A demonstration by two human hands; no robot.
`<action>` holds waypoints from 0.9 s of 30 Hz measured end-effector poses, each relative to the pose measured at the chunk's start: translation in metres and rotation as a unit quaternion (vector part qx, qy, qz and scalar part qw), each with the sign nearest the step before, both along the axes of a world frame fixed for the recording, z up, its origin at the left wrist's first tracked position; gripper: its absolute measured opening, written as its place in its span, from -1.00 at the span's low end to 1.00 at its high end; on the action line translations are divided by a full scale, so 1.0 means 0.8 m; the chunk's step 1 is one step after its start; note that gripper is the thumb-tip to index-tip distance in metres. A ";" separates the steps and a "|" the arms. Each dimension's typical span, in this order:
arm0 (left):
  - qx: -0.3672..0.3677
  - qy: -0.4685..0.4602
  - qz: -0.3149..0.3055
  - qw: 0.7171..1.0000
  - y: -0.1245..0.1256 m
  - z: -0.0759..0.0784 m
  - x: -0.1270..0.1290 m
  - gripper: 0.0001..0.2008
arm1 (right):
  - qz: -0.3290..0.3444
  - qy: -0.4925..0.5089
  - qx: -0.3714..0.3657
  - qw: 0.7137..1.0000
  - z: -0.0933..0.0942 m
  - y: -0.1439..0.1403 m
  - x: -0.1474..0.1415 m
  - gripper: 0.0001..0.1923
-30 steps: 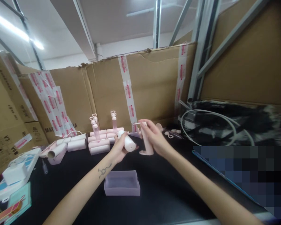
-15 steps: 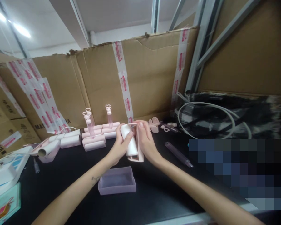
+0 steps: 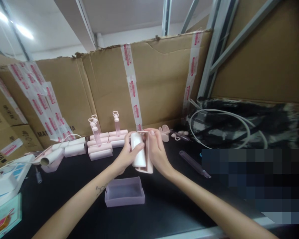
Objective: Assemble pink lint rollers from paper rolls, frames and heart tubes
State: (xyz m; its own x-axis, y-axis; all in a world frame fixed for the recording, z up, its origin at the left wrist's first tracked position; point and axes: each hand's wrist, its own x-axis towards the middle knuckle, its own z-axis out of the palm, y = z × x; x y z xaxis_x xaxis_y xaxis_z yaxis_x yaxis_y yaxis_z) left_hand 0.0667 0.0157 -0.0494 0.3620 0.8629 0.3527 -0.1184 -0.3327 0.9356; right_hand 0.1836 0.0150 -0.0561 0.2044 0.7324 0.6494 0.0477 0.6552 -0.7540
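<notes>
While both hands grip it, the white roll [image 3: 138, 150] sits upright in its pink frame [image 3: 147, 156].

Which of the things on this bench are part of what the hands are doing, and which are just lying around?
In hand:
left hand
right hand
white roll
pink frame

Lying about:
lilac tray
finished rollers
clear tube
white cable

A black surface [image 3: 179, 202] fills the lower frame. Behind it, across the middle, stands a wall of brown cardboard sheets [image 3: 161, 83] joined by strips of white tape with red print [image 3: 131, 81]. Grey metal struts [image 3: 214, 56] rise at upper right. A white ceiling with a bright strip light [image 3: 23, 31] shows at upper left.
</notes>
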 end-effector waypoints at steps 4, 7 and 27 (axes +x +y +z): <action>0.060 0.047 0.001 0.997 -0.007 0.010 -0.001 -0.15 | -0.008 0.004 -0.016 1.000 -0.003 -0.002 -0.002 -0.74; 0.106 0.143 0.062 0.982 0.001 0.017 -0.016 0.01 | -0.005 -0.089 -0.014 0.996 0.004 0.002 0.006 -0.73; 0.264 0.562 0.056 0.782 -0.006 -0.003 -0.100 -0.27 | 0.096 -0.488 0.008 0.867 -0.006 -0.003 0.000 -0.81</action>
